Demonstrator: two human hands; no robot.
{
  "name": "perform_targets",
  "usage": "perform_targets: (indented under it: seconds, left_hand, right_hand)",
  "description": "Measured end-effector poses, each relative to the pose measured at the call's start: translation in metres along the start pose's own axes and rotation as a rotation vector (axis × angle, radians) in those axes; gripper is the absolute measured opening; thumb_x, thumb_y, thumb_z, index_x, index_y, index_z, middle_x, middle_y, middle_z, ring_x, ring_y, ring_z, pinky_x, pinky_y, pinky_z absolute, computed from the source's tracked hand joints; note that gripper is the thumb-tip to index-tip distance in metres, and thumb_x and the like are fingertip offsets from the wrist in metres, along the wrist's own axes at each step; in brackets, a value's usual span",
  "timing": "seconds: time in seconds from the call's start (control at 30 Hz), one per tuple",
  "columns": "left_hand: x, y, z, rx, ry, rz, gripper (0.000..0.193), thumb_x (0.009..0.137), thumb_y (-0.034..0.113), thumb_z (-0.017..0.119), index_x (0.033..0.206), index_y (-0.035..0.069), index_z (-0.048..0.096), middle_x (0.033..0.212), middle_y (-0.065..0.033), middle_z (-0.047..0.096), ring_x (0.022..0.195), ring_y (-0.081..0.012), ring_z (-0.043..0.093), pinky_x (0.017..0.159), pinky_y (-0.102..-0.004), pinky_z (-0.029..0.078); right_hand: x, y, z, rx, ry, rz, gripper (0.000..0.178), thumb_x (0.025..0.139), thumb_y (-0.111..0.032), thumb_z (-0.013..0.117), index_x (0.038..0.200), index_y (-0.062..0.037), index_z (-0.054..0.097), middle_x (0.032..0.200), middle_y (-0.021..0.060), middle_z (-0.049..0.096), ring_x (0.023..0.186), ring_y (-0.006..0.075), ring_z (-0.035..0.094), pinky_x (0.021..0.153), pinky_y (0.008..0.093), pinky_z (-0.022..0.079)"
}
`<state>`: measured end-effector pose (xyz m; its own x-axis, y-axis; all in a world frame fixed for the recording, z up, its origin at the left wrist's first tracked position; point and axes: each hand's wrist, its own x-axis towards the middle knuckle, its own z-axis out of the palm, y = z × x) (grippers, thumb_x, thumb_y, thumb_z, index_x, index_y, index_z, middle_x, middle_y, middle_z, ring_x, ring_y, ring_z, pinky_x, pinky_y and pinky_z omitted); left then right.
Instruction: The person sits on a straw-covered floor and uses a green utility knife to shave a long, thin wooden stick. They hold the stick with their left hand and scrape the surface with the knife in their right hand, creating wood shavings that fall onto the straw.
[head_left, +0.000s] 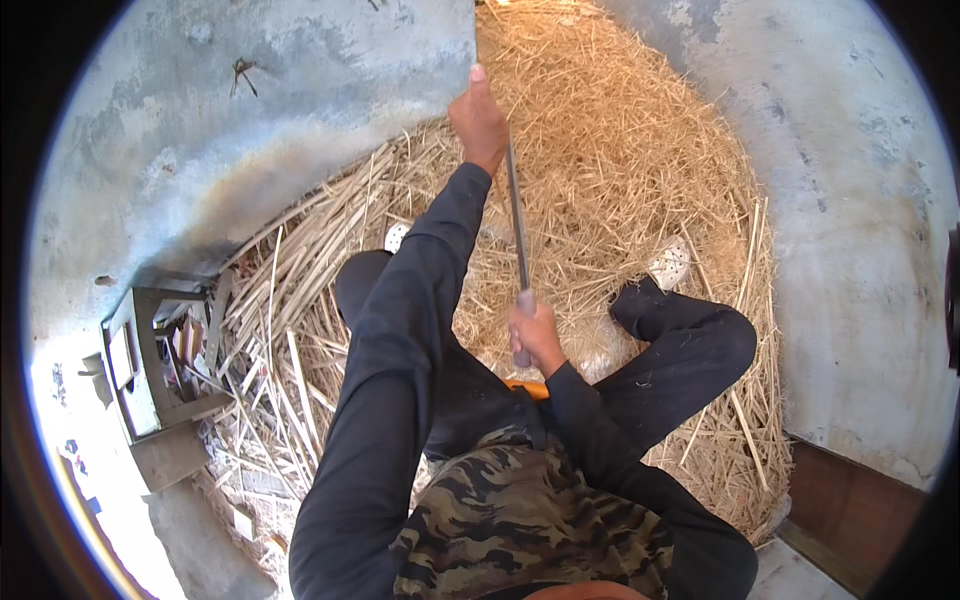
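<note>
In front of my belly, my right hand (540, 335) is wrapped around the greyish handle of a long, straight tool. Its thin dark shaft (516, 210) runs up and away from me; whether it is a blade seen edge-on I cannot tell. My left hand (480, 125) is stretched far forward, close beside the shaft's far end. Its fingers are curled closed and the thumb points away from me; what they hold, if anything, is hidden. Below both hands lies a thick heap of fine straw-coloured shavings (600, 120).
Long split strips (330, 215) are piled at left, by a wooden frame (160, 350). Grey walls (850, 200) stand left and right. My bent legs spread around the work spot, with a light shoe (670, 262) at right. A brown board (850, 510) is at lower right.
</note>
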<state>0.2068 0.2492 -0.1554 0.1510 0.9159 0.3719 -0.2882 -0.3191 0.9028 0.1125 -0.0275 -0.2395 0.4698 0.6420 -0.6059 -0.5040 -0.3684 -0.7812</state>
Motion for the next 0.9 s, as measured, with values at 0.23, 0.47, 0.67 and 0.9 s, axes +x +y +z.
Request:
perform_targets:
  seconds: [0.23, 0.47, 0.67, 0.9]
  left_hand:
    - [0.004, 0.001, -0.005, 0.01, 0.02, -0.039, 0.06, 0.101, 0.042, 0.041, 0.052, 0.011, 0.029, 0.049, 0.0035, 0.03, 0.047, -0.0088, 0.027, 0.047, -0.031, 0.024]
    - [0.015, 0.006, -0.006, -0.06, 0.173, -0.055, 0.064, 0.1, 0.044, 0.044, 0.053, 0.003, 0.03, 0.047, 0.0002, 0.027, 0.049, -0.0103, 0.023, 0.047, -0.0369, 0.02]
    - [0.007, 0.01, -0.003, -0.022, 0.105, 0.01, 0.061, 0.101, 0.04, 0.044, 0.054, 0.003, 0.03, 0.048, 0.0007, 0.027, 0.05, -0.0087, 0.025, 0.046, -0.0354, 0.02]
    - [0.002, 0.008, -0.014, -0.001, 0.068, 0.027, 0.058, 0.102, 0.039, 0.041, 0.054, 0.009, 0.03, 0.051, 0.0033, 0.03, 0.049, -0.0092, 0.026, 0.047, -0.032, 0.023]
  right_hand:
    - [-0.001, -0.039, 0.022, 0.249, 0.035, -0.406, 0.014, 0.082, -0.005, 0.056, 0.071, -0.0037, 0.048, 0.055, 0.0044, 0.05, 0.039, 0.0124, 0.048, 0.036, 0.0292, 0.037]
    - [0.052, 0.096, -0.026, -0.333, 0.216, 0.115, 0.017, 0.08, -0.011, 0.058, 0.072, 0.0027, 0.053, 0.055, 0.0102, 0.053, 0.038, 0.0211, 0.049, 0.037, 0.0373, 0.039]
    - [0.058, 0.078, -0.027, -0.052, 0.079, 0.255, 0.016, 0.082, -0.01, 0.057, 0.069, -0.0031, 0.049, 0.051, 0.0052, 0.047, 0.034, 0.0152, 0.043, 0.035, 0.0324, 0.035]
    - [0.052, 0.046, -0.025, -0.424, 0.233, -0.351, 0.019, 0.079, -0.012, 0.064, 0.073, 0.0033, 0.055, 0.059, 0.0099, 0.054, 0.053, 0.0225, 0.058, 0.051, 0.0389, 0.044]
